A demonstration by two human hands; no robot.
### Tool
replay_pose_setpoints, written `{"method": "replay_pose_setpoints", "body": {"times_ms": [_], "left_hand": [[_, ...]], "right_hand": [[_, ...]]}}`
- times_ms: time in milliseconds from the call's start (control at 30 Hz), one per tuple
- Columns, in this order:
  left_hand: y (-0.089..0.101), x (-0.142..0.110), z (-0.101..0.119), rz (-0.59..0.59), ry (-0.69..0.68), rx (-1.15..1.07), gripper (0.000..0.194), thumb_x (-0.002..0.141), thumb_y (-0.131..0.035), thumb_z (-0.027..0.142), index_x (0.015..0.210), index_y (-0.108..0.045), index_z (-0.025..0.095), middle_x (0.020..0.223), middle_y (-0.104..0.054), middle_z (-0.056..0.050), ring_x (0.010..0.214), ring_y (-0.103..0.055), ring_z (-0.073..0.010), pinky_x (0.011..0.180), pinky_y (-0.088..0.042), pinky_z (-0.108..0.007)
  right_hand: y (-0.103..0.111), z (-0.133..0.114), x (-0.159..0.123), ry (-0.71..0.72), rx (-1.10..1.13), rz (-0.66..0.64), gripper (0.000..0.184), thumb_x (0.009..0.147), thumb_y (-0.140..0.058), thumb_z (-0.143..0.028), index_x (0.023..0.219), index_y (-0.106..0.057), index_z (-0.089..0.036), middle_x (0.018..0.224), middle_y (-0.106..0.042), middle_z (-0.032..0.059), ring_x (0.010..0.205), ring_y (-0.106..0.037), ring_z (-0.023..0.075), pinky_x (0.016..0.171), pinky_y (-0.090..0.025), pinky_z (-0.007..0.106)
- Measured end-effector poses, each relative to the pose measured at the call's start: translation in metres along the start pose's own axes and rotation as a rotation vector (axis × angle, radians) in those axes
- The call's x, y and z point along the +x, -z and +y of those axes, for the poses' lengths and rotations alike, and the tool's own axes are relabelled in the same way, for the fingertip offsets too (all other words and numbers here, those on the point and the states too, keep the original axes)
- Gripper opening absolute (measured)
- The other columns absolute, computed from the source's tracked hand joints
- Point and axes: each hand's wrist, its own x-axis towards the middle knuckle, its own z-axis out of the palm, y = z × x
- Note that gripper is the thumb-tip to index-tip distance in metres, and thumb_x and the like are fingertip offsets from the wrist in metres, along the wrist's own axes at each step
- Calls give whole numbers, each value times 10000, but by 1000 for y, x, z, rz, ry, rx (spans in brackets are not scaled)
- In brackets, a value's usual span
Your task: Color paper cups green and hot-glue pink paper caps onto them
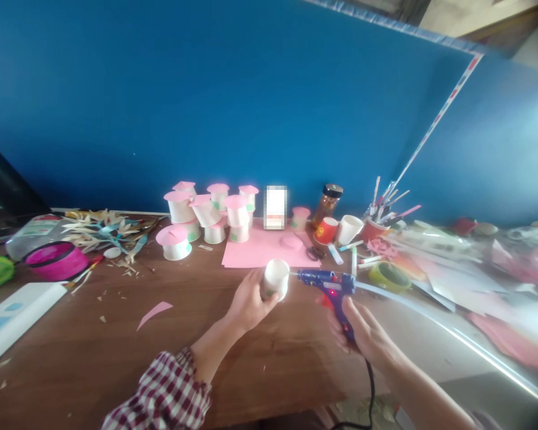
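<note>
My left hand (250, 301) is closed around a white paper cup (278, 276), its open mouth tipped up toward me. In my right hand (358, 322) is a blue hot glue gun (329, 283), gripped by its handle with a small red light glowing on its side. The gun's nozzle points left and is at or very near the cup's rim; whether it touches I cannot tell. A long clear glue stick (439, 322) runs out of the gun's back toward the lower right. Behind the cup lie pink paper sheets (246, 254) with a pink paper disc (291, 241) on top.
Several white cups with pink paper tops (174, 242) stand at the back left, some stacked. Scissors (314, 253), a red paper cup (326, 230) and a dark-lidded jar (329, 203) are at back right. A power strip (18, 316) lies left; a pink paper scrap (155, 313) lies nearer.
</note>
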Motion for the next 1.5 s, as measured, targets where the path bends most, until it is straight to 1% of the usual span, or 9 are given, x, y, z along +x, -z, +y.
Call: {"method": "replay_pose_setpoints", "body": {"times_ms": [133, 267, 467, 767, 933, 1133, 1300, 1500], "left_hand": [[0, 0, 0, -3, 1, 11, 448, 718, -621, 298, 1139, -525, 176, 1076, -603, -101, 995, -561, -239, 874, -459, -375], [1, 1, 1, -5, -1, 16, 444, 720, -618, 305, 1136, -529, 176, 1084, -605, -101, 1005, -563, -241, 884, -456, -378], [2, 1, 4, -1, 4, 19, 450, 717, -619, 315, 1137, -531, 177, 1074, -611, -101, 996, -572, -247, 866, -467, -379], [2, 0, 3, -2, -3, 27, 446, 712, -618, 299, 1130, -530, 169, 1067, -611, -102, 986, -570, -241, 863, -469, -375], [2, 1, 4, -9, 3, 21, 431, 713, -616, 287, 1120, -534, 169, 1060, -611, -105, 983, -570, -246, 857, -471, -382], [2, 1, 5, -2, -7, 16, 421, 712, -617, 278, 1110, -534, 168, 1042, -613, -102, 968, -576, -242, 850, -474, -384], [3, 1, 5, -3, -11, 15, 414, 720, -615, 295, 1107, -535, 170, 1052, -611, -98, 973, -571, -238, 852, -471, -376], [2, 1, 4, -14, 8, 27, 420, 715, -617, 294, 1107, -533, 167, 1040, -613, -99, 958, -569, -243, 839, -471, -382]], "right_hand": [[1, -1, -1, 12, -16, 0, 437, 891, -390, -554, 1061, -534, -177, 612, -403, -49, 453, -375, 58, 403, -273, 182], [-1, -3, -1, 27, -6, -1, 448, 888, -391, -559, 1054, -534, -168, 616, -403, -48, 454, -371, 59, 408, -282, 190], [-3, -3, -1, 6, 25, -12, 446, 884, -422, -543, 1079, -526, -155, 623, -406, -47, 462, -377, 60, 421, -295, 199], [-4, -4, -1, 29, 17, -7, 453, 878, -435, -542, 1107, -518, -160, 615, -414, -48, 455, -377, 60, 419, -296, 200], [-5, -5, -3, 9, 16, -16, 456, 873, -433, -551, 1066, -535, -150, 622, -415, -42, 463, -382, 67, 419, -293, 204], [-7, -5, -1, 13, 29, 8, 447, 853, -457, -568, 1016, -548, -161, 616, -414, -45, 458, -371, 65, 418, -295, 202], [-8, -6, -3, 27, 2, -24, 449, 864, -444, -561, 1023, -551, -155, 611, -419, -44, 453, -386, 65, 417, -305, 203], [-7, -3, -4, 26, 40, 8, 428, 861, -456, -554, 1000, -556, -161, 618, -427, -43, 460, -384, 64, 425, -315, 203]]}}
